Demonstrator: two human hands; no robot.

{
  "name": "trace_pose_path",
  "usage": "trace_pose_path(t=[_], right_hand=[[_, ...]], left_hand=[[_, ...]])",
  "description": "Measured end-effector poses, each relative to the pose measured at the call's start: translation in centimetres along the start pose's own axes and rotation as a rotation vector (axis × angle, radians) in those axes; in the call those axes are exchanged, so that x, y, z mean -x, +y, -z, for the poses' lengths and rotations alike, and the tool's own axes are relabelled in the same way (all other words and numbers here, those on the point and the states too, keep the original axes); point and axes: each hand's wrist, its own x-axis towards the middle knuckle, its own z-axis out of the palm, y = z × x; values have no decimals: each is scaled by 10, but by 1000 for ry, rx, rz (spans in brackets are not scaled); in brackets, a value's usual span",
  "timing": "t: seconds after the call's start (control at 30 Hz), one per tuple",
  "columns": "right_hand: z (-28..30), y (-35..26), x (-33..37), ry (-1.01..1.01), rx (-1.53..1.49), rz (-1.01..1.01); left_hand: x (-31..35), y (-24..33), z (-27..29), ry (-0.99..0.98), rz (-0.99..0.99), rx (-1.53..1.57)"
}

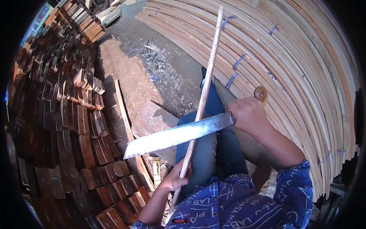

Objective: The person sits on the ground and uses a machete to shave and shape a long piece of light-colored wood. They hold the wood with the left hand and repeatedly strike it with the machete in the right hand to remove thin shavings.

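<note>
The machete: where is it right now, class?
In the head view, the machete is near the centre, gripped by the right hand; its blade points left across the stick, higher in the picture than the left hand.

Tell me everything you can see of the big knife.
The big knife has a long, broad, silvery blade that looks like metal, blotched in places, with a slanted end. Its brown, wood-looking handle shows a rounded butt beyond the right hand's grip, closed around it. The blade crosses in front of the pale stick, pointing left; whether they touch is unclear.
</note>
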Motion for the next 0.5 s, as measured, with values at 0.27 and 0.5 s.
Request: trace_pose_path(t=[0.27, 0.5], right_hand=[[1, 12, -3, 0, -18, -194], [-3, 0, -3, 39, -3, 52]], left_hand=[[-8, 4, 0, -36, -45, 24], [-1, 3, -4, 26, -35, -36]])
